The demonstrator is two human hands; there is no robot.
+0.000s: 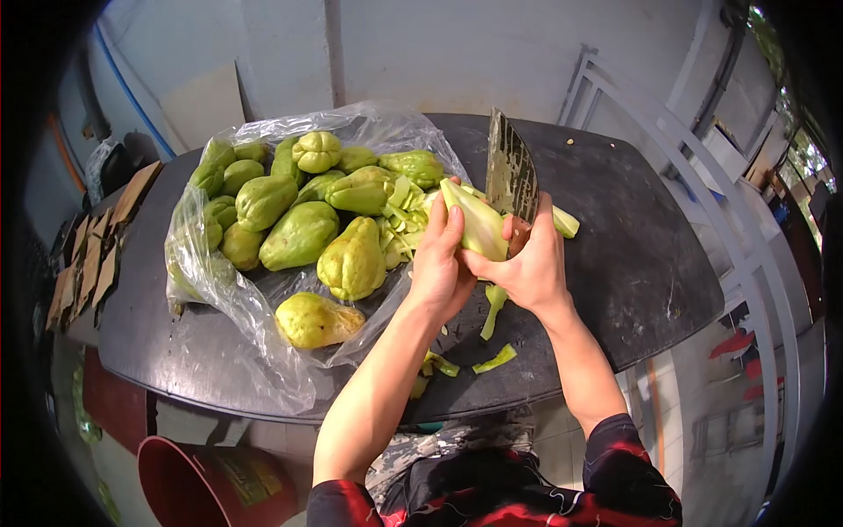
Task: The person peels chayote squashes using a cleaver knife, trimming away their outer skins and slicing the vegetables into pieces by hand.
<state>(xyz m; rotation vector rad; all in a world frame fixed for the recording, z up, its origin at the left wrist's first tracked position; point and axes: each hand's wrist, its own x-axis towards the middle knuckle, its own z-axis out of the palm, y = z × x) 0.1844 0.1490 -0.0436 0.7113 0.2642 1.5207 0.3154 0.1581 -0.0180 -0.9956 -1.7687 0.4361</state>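
My left hand (439,262) is closed around a pale, peeled chayote (479,221), held tilted above the table. In my right hand (537,263) is a knife (512,171) with a broad, stained blade pointing up and away; its handle is mostly hidden by my fingers. The right thumb reaches onto the lower end of the chayote. Behind my hands lies another pale cut piece (565,222), partly covered. A strip of green peel (494,311) hangs or lies just below the chayote; I cannot tell which. Left of my hands is a heap of peelings (404,215).
Several unpeeled chayotes (300,235) lie on a clear plastic bag (272,373) on the dark table (637,246). More peel scraps (496,358) lie near the front edge. A red bucket (180,483) stands on the floor at left. A grey metal railing (702,176) runs along the right.
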